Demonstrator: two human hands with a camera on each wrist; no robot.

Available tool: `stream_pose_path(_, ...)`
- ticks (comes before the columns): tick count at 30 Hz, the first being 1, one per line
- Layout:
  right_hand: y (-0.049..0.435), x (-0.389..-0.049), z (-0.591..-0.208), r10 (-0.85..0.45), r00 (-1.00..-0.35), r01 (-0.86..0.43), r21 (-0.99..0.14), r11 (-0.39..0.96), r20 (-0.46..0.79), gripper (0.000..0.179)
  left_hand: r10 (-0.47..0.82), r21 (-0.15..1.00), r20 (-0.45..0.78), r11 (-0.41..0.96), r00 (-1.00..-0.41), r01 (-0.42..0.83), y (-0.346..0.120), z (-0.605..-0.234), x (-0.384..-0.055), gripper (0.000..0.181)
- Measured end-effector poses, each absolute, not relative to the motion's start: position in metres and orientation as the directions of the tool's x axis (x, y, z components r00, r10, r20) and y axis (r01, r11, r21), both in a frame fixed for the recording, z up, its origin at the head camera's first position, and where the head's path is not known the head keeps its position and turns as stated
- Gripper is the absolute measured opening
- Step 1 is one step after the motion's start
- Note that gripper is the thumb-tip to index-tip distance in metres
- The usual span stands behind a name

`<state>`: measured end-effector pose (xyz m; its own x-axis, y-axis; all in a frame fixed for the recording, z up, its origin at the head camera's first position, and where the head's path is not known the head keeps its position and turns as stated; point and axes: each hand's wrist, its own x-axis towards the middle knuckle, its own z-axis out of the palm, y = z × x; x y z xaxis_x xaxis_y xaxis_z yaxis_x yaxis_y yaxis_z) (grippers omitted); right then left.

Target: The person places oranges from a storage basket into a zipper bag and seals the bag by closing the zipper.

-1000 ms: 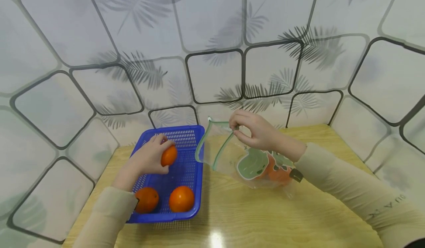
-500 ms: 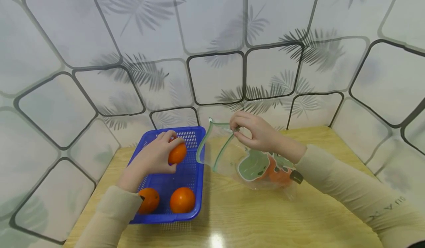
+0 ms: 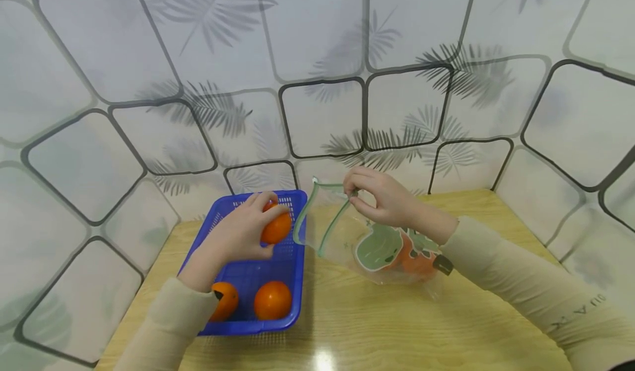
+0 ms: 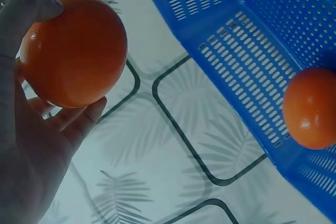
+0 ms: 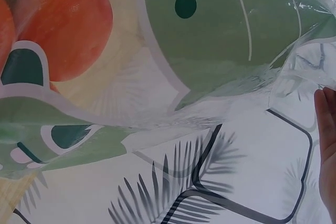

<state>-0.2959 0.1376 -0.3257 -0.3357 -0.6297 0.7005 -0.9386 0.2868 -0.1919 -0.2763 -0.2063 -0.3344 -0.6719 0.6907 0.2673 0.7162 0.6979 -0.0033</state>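
My left hand [image 3: 243, 230] grips an orange [image 3: 276, 226] above the right side of the blue basket [image 3: 299, 305], close to the bag's mouth. The left wrist view shows the thumb over the top of that orange [image 4: 79, 51] and the fingers under it. My right hand [image 3: 374, 192] pinches the green-edged rim of a clear zip bag [image 3: 342, 238], whose mouth gapes toward the basket. Green cartoon prints cover part of the bag. Oranges [image 5: 68, 24] lie inside it, partly hidden behind the prints.
Two oranges sit in the near end of the basket, one at the right [image 3: 273, 300] and one [image 3: 225, 300] partly behind my left sleeve. Everything stands on a wooden table [image 3: 377, 327]. A patterned wall covering [image 3: 322, 117] rises behind and at both sides.
My left hand has carried its orange to the right and slightly up, from over the basket's middle toward the bag. The right hand and the bag have hardly moved.
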Motion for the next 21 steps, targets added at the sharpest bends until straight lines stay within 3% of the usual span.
stream_pose_path(21,0.136,-0.294,-0.323,-0.633,-0.324,-0.943,-0.189,0.273,0.703,0.007,0.775,-0.066,0.334,0.587,-0.536,0.807,-0.172,-0.315,-0.264,0.074)
